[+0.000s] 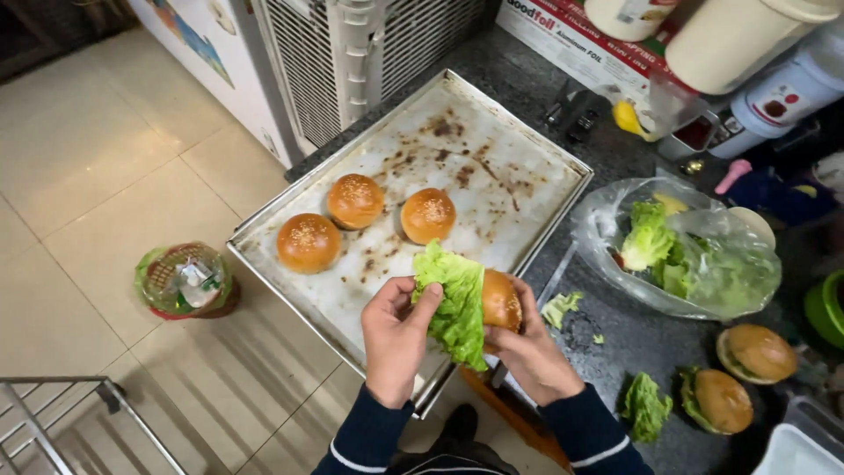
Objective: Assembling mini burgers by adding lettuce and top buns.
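We read the step in hand as dressing a bun with lettuce, and we take it from left to right. Far left, on the tiled floor [97,176], stands a small bin lined with a green bag [185,280], well apart from the work. Next comes the stained baking tray [492,167] on the dark bench [633,339], with three sesame buns [355,200] sitting on its near half, untouched. Over the tray's near edge our left hand [394,339] pinches the lettuce leaf [455,303] between thumb and fingers, the leaf hanging in front of the bun [501,300] that our right hand [532,356] grips from the side and below; both hands are closed on their things, neither spread. The leaf is bright green, frilled and large, wider than the bun's face, and it hides the cut, so we cannot tell whether the bun is already split open. The bun is glossy, golden brown and round. We judge that the next move calls for tucking the leaf flat between the halves without tearing it, with the right hand holding the bun steady. Further right, loose lettuce scraps [560,308] lie on the bench, a clear plastic bag of lettuce [694,255] sits open, and two filled buns [738,378] rest near the right edge beside another leaf [644,406].
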